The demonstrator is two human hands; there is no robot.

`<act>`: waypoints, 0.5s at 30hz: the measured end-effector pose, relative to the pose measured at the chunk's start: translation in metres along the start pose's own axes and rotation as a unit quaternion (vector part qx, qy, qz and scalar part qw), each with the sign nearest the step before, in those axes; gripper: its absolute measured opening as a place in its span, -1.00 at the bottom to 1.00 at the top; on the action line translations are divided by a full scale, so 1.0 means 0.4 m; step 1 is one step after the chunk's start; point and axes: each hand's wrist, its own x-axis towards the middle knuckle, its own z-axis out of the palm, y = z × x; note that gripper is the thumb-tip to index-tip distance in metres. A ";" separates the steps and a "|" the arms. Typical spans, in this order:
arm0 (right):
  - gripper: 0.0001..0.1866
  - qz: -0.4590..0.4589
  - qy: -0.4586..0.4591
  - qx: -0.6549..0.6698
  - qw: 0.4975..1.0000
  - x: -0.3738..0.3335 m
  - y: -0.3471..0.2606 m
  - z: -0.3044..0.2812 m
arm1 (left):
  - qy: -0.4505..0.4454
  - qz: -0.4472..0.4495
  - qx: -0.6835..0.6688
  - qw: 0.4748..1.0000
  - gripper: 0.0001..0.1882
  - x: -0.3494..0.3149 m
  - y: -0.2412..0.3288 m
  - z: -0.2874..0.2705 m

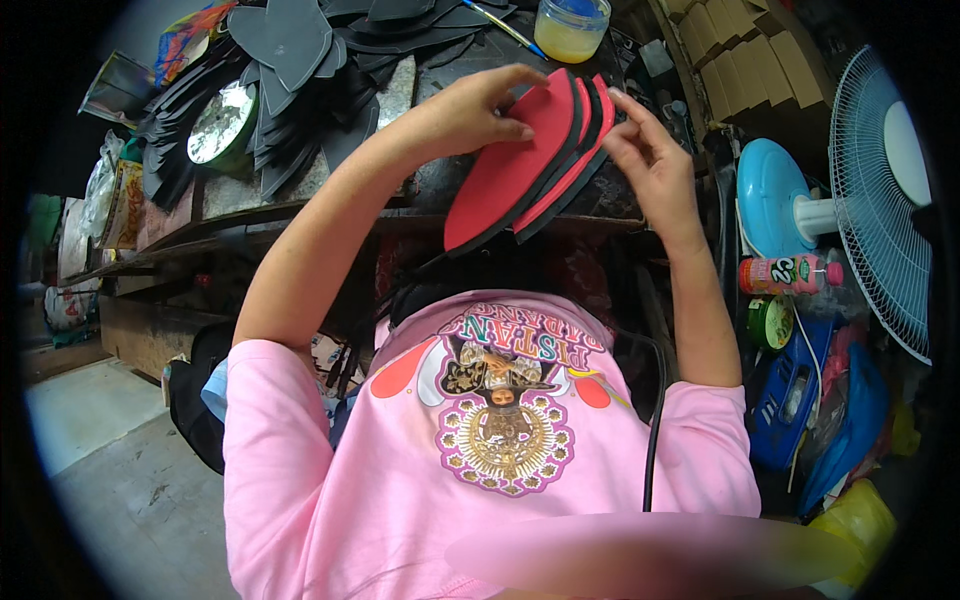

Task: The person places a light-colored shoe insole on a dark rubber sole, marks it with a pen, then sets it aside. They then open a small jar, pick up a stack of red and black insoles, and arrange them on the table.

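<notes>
Several red and black foam shoe soles point(515, 165) are held together in a loose, slightly fanned stack at the near edge of the workbench. My left hand point(480, 110) is closed on the top left of the stack, its thumb against the red face and its fingers curled over the upper edge. At the stack's right side, my right hand point(652, 160) pinches the upper edges of the rear soles between thumb and fingers. A round tub of yellowish paste point(572, 30) stands just beyond the hands, with a pen point(505, 30) beside it.
Piles of black cut sole pieces point(285, 45) cover the bench's left side, around a round tin point(222, 122). To the right are a fan point(880, 150), a pink bottle point(790, 274), a blue plastic case point(795, 390) and stacked brown cardboard point(765, 65). A black cable point(655, 430) hangs over my shirt.
</notes>
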 end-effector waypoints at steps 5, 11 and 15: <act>-0.47 -0.140 -0.012 -0.251 0.958 0.079 0.079 -0.066 | -0.020 0.000 0.082 0.996 -0.51 0.005 -0.048 0.000; -0.54 -0.207 0.000 -0.425 0.881 0.128 0.098 0.000 | -0.043 -0.005 0.006 0.999 -0.48 0.010 -0.070 -0.004; -0.56 -0.264 0.045 -0.503 0.822 0.142 0.088 -0.008 | -0.041 0.022 -0.006 0.999 -0.48 0.010 -0.074 -0.003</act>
